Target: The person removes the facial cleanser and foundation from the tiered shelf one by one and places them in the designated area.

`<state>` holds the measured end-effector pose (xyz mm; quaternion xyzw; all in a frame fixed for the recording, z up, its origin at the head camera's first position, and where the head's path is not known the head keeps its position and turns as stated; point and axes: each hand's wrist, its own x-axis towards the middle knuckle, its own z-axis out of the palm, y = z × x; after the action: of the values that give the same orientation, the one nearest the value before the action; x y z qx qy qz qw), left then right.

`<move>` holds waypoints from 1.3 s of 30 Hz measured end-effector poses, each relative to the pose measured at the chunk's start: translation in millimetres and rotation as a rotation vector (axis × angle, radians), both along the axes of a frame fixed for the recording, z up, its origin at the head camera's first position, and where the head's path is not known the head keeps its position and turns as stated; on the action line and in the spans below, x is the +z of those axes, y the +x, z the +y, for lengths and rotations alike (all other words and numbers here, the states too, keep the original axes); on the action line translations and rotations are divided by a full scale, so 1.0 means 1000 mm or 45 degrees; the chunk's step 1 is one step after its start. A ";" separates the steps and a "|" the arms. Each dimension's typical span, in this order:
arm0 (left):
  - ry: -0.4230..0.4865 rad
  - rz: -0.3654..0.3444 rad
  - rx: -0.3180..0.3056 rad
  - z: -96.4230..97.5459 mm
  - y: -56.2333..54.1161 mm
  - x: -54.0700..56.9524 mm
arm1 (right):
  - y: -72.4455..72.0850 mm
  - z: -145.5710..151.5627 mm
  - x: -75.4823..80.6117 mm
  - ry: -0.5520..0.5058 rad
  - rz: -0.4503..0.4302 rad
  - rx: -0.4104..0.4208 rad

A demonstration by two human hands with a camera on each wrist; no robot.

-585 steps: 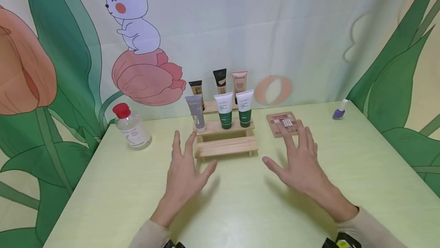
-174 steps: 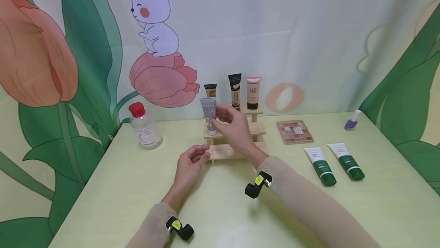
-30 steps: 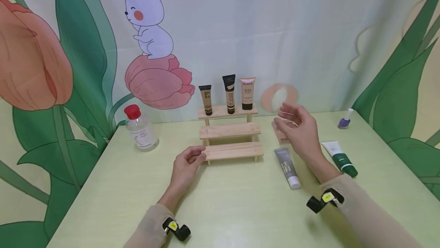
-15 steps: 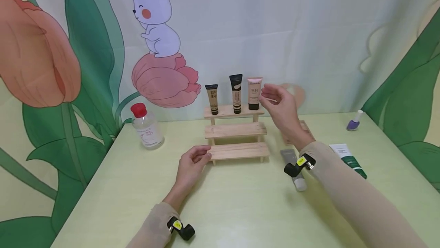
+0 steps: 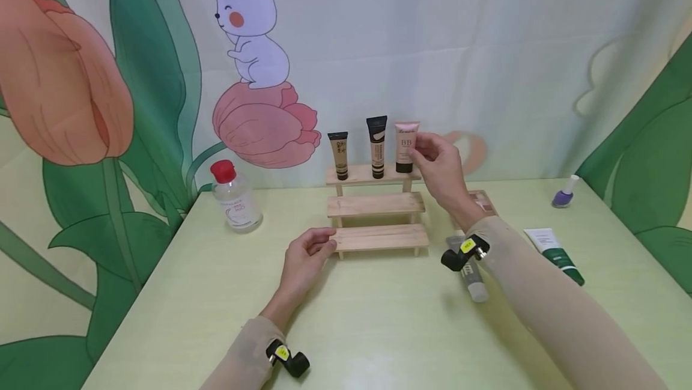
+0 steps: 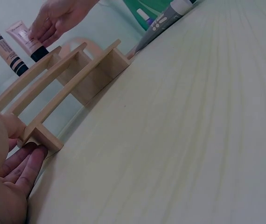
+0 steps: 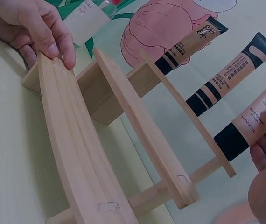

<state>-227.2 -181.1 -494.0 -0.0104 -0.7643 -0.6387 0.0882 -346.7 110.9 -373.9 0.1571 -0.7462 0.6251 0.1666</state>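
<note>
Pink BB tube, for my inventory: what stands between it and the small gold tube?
The taller black-topped tube, on the top step; the head view shows this.

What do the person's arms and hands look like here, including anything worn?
The left hand and right hand are bare, without gloves. Plain beige long sleeves, left sleeve and right sleeve, end near the wrists. Over each sits a black device, left device and right device, with a rounded end and yellow label, its print unreadable. No cables show.
</note>
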 end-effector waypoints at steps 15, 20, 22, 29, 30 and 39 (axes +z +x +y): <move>-0.031 0.004 -0.005 0.005 0.000 0.000 | 0.027 0.027 0.018 -0.049 0.045 -0.026; -0.046 0.003 0.009 0.004 0.001 0.000 | 0.043 0.040 0.029 -0.045 0.095 -0.075; -0.044 0.000 0.011 0.003 0.001 0.000 | 0.050 0.045 0.032 -0.053 0.101 -0.090; -0.033 -0.014 0.012 0.001 0.002 -0.001 | 0.071 0.068 0.039 -0.050 0.121 -0.137; -0.036 -0.015 0.013 0.001 0.002 -0.001 | 0.075 0.072 0.039 -0.044 0.119 -0.150; -0.058 -0.021 0.016 0.002 0.002 -0.001 | 0.107 0.114 0.038 -0.041 0.092 -0.277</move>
<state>-225.2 -179.4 -494.6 -0.0022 -0.7794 -0.6207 0.0855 -239.4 224.7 -335.4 0.0949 -0.7422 0.6091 0.2629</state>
